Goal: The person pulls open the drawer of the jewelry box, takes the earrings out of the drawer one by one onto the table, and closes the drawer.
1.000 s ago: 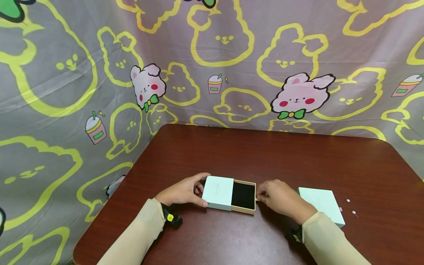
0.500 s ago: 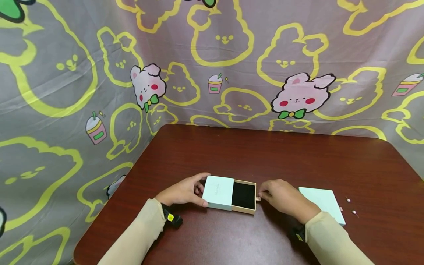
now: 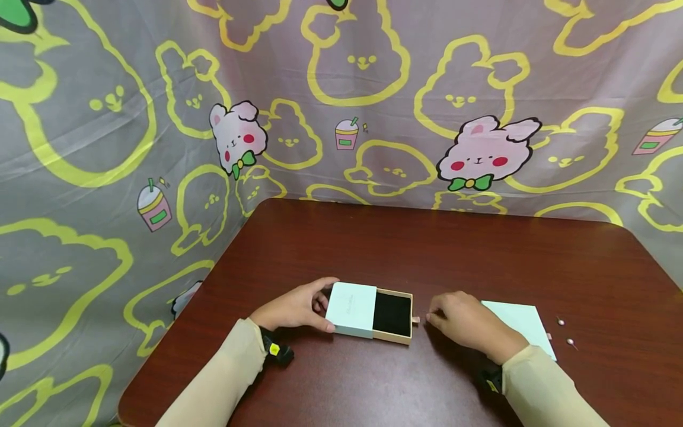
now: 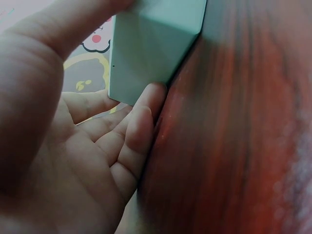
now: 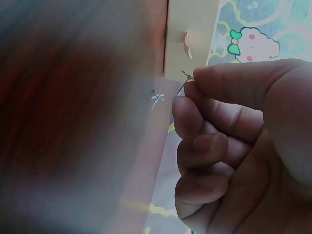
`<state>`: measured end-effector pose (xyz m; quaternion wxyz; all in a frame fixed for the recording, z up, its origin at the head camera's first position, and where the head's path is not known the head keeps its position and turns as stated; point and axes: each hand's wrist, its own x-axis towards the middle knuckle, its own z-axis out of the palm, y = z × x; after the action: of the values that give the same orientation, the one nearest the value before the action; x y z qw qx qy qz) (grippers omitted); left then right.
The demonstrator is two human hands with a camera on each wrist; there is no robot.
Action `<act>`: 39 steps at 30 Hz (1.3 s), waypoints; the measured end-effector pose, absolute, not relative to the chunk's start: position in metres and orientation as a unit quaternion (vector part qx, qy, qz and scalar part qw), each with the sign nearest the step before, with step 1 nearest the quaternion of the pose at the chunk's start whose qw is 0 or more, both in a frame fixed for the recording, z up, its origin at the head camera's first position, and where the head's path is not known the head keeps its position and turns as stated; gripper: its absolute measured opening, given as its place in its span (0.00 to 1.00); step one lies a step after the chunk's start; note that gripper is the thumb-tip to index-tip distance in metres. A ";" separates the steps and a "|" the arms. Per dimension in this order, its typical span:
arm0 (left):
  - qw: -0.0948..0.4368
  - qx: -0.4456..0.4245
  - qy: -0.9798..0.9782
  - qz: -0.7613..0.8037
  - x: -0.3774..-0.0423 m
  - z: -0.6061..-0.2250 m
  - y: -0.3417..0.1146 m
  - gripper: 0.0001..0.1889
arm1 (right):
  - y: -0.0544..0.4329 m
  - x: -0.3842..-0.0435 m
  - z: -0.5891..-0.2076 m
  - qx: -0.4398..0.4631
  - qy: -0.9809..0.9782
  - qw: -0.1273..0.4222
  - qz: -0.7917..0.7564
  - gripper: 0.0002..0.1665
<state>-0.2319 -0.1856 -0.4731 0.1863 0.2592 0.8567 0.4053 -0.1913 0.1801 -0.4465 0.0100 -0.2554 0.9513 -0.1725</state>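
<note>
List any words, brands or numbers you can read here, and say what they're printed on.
Mint box sleeve, held by the left hand: a faint printed mark, too small to read.
Backdrop cloth: only bunny and drink-cup drawings, no words.
Second mint box beside the right hand: no print visible.
Nothing legible anywhere.

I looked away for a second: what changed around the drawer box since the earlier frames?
The right hand drew back to the right, off the box's pull tab, which now shows free. In the right wrist view its fingertips pinch a thin metal piece. The left hand kept holding the mint sleeve; the drawer stayed half open and the second box did not move.
</note>
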 end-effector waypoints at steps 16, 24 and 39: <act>0.188 0.259 0.856 0.405 -0.231 -0.473 -0.185 0.53 | 0.184 -0.189 -0.449 -0.259 0.950 0.024 -0.174 0.09; 0.188 0.257 0.858 0.403 -0.231 -0.472 -0.185 0.53 | 0.183 -0.188 -0.452 -0.272 0.946 0.027 -0.174 0.11; 0.187 0.259 0.858 0.402 -0.231 -0.472 -0.185 0.53 | 0.182 -0.188 -0.455 -0.297 0.939 0.010 -0.171 0.18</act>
<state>-0.2310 -0.1849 -0.4715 0.1867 0.2585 0.8582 0.4022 -0.1877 0.1824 -0.4547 0.0100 -0.2968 0.9394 -0.1713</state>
